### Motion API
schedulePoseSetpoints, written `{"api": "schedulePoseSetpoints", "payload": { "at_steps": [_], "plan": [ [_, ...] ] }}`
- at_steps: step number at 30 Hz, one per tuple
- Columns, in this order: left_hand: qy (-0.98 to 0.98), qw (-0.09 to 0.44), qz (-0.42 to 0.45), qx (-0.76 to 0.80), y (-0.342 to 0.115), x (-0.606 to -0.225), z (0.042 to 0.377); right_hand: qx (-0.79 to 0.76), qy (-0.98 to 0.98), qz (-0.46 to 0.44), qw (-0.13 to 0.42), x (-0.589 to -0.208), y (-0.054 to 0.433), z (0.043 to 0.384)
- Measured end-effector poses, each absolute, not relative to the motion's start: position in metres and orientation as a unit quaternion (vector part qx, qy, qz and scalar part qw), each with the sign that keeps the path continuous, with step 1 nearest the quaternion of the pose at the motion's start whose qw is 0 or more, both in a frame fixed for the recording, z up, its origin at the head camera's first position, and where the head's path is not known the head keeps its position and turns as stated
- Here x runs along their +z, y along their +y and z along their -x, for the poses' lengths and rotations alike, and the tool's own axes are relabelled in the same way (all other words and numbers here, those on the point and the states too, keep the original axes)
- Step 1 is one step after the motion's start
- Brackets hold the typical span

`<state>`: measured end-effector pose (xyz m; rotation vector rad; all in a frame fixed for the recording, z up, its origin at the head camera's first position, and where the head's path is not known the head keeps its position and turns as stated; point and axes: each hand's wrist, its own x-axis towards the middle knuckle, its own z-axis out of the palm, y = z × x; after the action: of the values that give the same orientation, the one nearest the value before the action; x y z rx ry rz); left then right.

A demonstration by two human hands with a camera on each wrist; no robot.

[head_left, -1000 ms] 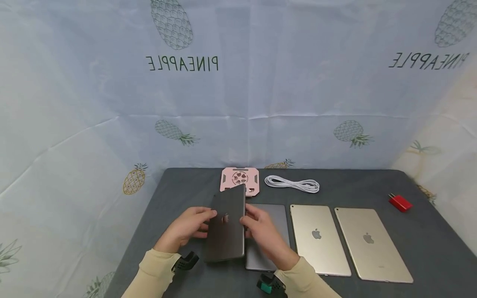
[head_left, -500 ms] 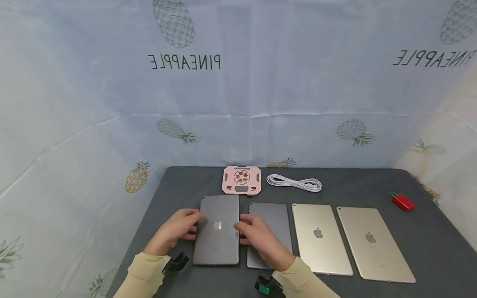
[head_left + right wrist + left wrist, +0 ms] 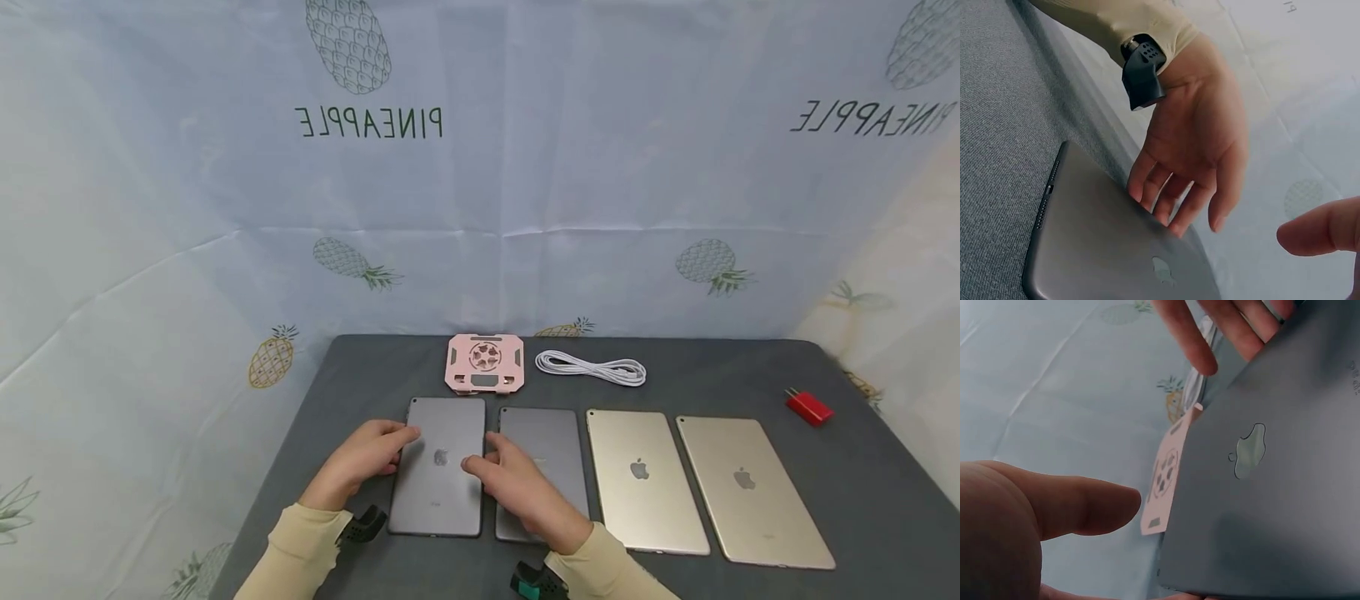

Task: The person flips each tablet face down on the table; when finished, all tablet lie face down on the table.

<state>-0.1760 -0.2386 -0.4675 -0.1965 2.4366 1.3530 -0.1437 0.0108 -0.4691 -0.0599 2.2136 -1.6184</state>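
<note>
A dark grey tablet [image 3: 438, 483] lies back side up on the dark table, the leftmost of a row. My left hand [image 3: 363, 458] touches its left edge with the fingertips; in the left wrist view the thumb [image 3: 1097, 506] is held off the surface. My right hand [image 3: 521, 483] is at the right edge, its thumb extended over the tablet in the head view. The right wrist view shows the left hand [image 3: 1194, 131] with loosely bent fingers against the tablet's side. Close to the right hand, partly covered by it, lies a second grey tablet [image 3: 551, 425].
Two gold tablets [image 3: 645, 500] lie further right in the row. Behind the row are a pink stand [image 3: 457, 367] with cut-outs and a bundled white cable [image 3: 592, 368]. A red plug charger [image 3: 808, 408] lies at the far right. A pineapple-print cloth [image 3: 600, 167] hangs behind.
The leftmost grey tablet, tilted up between both hands a second ago, has come down flat on the table. The hands have loosened and stay at its sides.
</note>
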Motion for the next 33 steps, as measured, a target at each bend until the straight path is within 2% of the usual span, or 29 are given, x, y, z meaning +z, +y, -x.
{"api": "schedulePoseSetpoints", "payload": {
  "at_steps": [33],
  "plan": [
    [0.883,0.158,0.051,0.439,-0.225,-0.468,0.171,-0.562,0.807,0.038,0.179,-0.459,0.007,0.133]
  ]
}}
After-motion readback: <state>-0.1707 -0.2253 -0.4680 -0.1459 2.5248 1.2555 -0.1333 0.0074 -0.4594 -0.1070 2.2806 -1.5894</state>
